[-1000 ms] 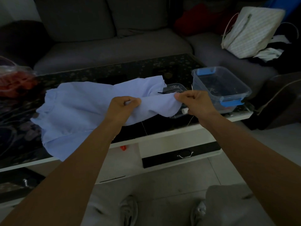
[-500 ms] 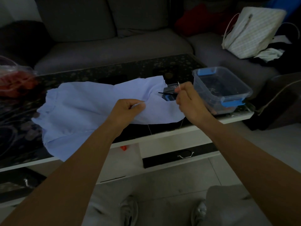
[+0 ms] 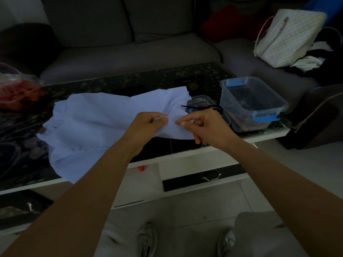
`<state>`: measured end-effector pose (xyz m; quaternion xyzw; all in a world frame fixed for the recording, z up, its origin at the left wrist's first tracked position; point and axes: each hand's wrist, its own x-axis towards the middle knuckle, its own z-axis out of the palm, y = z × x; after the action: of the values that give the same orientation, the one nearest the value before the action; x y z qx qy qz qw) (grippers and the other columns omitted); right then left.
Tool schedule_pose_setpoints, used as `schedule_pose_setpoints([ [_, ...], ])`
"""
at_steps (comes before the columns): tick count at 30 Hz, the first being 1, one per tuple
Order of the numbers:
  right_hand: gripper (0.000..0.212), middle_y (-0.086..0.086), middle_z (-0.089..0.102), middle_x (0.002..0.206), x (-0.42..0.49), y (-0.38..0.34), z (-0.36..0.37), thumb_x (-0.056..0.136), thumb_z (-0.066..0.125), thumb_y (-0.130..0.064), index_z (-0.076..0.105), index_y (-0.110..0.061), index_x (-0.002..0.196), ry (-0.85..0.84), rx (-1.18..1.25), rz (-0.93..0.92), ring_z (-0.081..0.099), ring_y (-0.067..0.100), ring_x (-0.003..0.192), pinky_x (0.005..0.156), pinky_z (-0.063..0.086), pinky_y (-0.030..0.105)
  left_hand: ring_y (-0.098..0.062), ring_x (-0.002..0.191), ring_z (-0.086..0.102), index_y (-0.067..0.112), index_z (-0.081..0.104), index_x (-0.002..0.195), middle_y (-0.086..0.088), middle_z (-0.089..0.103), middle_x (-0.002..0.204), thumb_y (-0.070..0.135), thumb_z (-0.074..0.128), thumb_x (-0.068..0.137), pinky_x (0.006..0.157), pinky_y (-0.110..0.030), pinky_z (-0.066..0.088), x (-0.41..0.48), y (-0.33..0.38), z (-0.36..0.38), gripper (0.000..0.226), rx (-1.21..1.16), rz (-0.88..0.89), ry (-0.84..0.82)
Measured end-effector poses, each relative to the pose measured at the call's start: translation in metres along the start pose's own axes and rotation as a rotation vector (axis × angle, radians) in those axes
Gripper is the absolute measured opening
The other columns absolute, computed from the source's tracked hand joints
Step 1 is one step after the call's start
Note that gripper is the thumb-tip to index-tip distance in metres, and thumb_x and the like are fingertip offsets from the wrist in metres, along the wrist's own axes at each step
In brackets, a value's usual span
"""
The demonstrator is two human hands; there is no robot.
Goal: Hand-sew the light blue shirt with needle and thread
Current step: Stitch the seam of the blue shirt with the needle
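Cloth of the light blue shirt (image 3: 89,125) lies spread over the near left part of the coffee table (image 3: 130,84), one end hanging past the table's white front edge and the other end lifted at the table's middle by both hands. The left hand (image 3: 146,125) has its fingers curled and pinches a fold of the shirt between thumb and forefinger. Just beside it, the right hand (image 3: 206,127) has thumb and forefinger closed together against the same fold, on a tiny pale sliver that seems to be the needle (image 3: 178,123), though it is too small to be sure; its other fingers are curled under. A thin pale thread (image 3: 171,146) hangs from below the lifted fabric down to the table's front edge.

On the table's right end stands a clear plastic box (image 3: 254,102) with blue latches, open at the top. Between it and the shirt sits a smaller clear container (image 3: 201,100), with a black tool that looks like scissors (image 3: 200,107) lying across it. On the table's far left corner is a clear bag with something red (image 3: 16,91) inside. Behind the table runs a grey sofa (image 3: 130,58), with a pale striped bag (image 3: 285,38) on its right seat. Under the table's front edge is a dark drawer with a metal handle (image 3: 211,177), and a small orange object (image 3: 142,168) shows left of it.
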<state>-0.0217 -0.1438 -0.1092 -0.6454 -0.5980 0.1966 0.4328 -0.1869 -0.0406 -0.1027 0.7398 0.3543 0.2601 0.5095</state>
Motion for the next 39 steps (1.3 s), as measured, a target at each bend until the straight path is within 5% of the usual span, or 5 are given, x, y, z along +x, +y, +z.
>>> schedule_pose_setpoints([
  [6,0.018,-0.007,0.048,0.039,0.001,-0.001,0.001,0.095,0.058,-0.011,0.072,-0.012,0.106,-0.012,-0.004,-0.024,0.043,0.005,0.034,0.049,0.037,0.007,-0.005,0.079,0.061,0.019,0.068,0.087,0.004,0.066,0.086,0.02,0.051,0.097,0.067,-0.007,0.048,-0.003,0.004,0.001,0.02,-0.016,-0.006,0.009],
  [18,0.02,-0.005,0.046,0.039,0.001,-0.002,-0.002,0.094,0.057,-0.007,0.071,-0.012,0.107,-0.051,-0.014,-0.008,0.042,0.005,0.033,0.048,0.037,0.01,-0.008,0.08,0.062,0.015,0.07,0.087,-0.003,0.068,0.088,0.019,0.052,0.097,0.068,-0.008,0.048,-0.001,0.001,0.0,0.021,0.021,0.022,-0.006],
  [25,0.047,-0.001,0.051,0.044,0.001,-0.004,0.002,0.092,0.053,-0.005,0.048,-0.02,0.136,-0.156,-0.014,0.075,0.048,0.006,0.038,0.046,0.042,0.015,-0.009,0.078,0.06,0.012,0.071,0.093,-0.013,0.068,0.091,0.019,0.053,0.096,0.069,-0.011,0.046,-0.001,-0.001,0.003,0.02,0.172,0.099,-0.036],
  [33,0.015,0.005,0.052,0.048,-0.001,-0.006,0.006,0.093,0.05,-0.005,0.055,-0.001,0.107,-0.173,-0.022,0.158,0.047,0.003,0.035,0.04,0.035,0.013,-0.005,0.077,0.06,0.012,0.073,0.096,-0.003,0.069,0.087,0.02,0.056,0.095,0.07,-0.01,0.046,0.002,-0.005,0.003,0.019,0.231,0.14,-0.017],
  [39,0.006,0.003,0.053,0.047,0.0,-0.005,0.007,0.094,0.048,-0.003,0.054,-0.002,0.096,-0.157,-0.034,0.145,0.049,0.006,0.037,0.041,0.037,0.012,-0.007,0.065,0.056,0.004,0.071,0.086,-0.004,0.063,0.071,0.021,0.065,0.088,0.06,-0.013,0.043,0.005,-0.007,0.004,0.018,0.262,0.158,0.039],
])
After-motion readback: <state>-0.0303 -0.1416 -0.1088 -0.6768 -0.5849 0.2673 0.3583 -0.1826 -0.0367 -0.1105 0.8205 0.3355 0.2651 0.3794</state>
